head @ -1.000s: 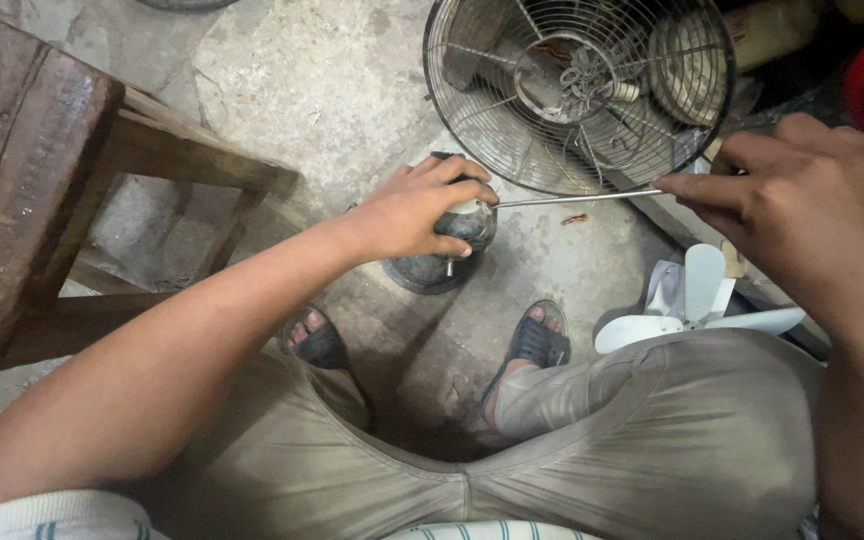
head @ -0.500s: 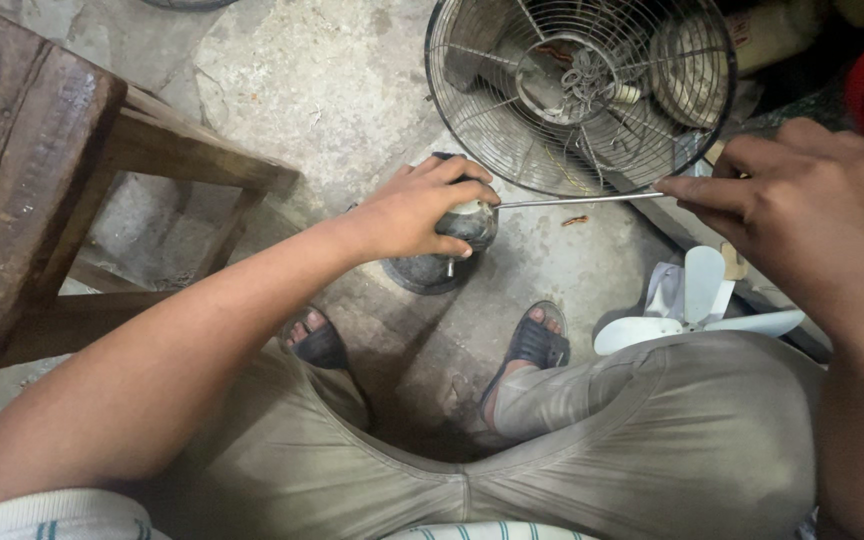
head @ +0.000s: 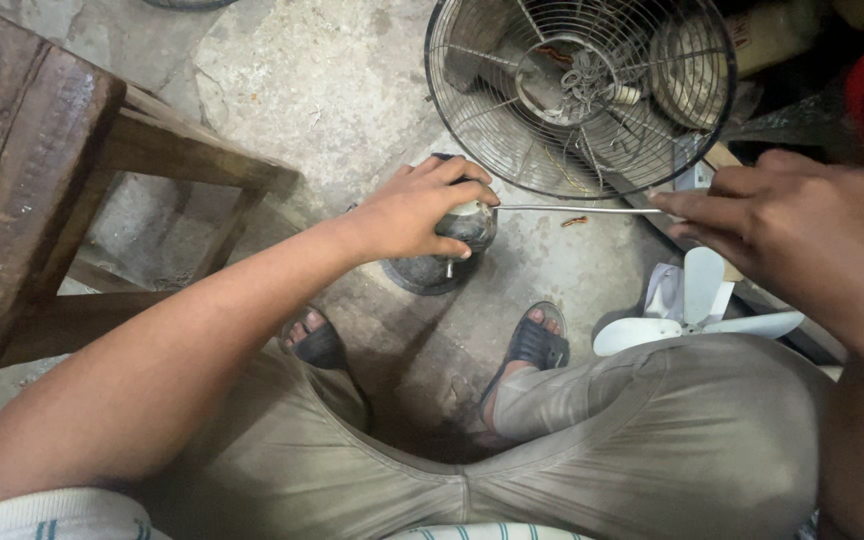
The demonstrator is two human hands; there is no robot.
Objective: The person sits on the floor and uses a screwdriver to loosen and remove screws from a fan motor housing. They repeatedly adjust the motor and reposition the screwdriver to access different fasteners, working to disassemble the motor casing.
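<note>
Overhead view from a head camera, down onto two bare hands at work above a cracked concrete floor [head: 332,90].

Left hand [head: 417,210] cupped over a small rounded grey motor housing [head: 467,228], fingers curled closed around its top, thumb underneath; housing held just above a dark round base [head: 430,275] on the floor, between two sandalled feet. Left forearm stretched long and diagonal from lower left, wrist nearly straight.

Right hand [head: 802,240] closed in a pinch on the far end of a thin metal rod [head: 577,209], thumb and forefinger pressed together, remaining fingers folded behind. Rod level, running leftward into the side of the housing. Right wrist bent inward, arm entering from the right edge.

Possible trouble, judged from this pose: rod long, thin and gripped only at its tip, so likely to flex or slip out of line under a sideways push; housing steadied by one hand alone, so liable to twist or drop onto the base.

Nearby: round wire fan guard [head: 580,95] lying just beyond the hands, white fan blades [head: 697,305] beside the right knee, dark wooden stool [head: 42,170] at left.
</note>
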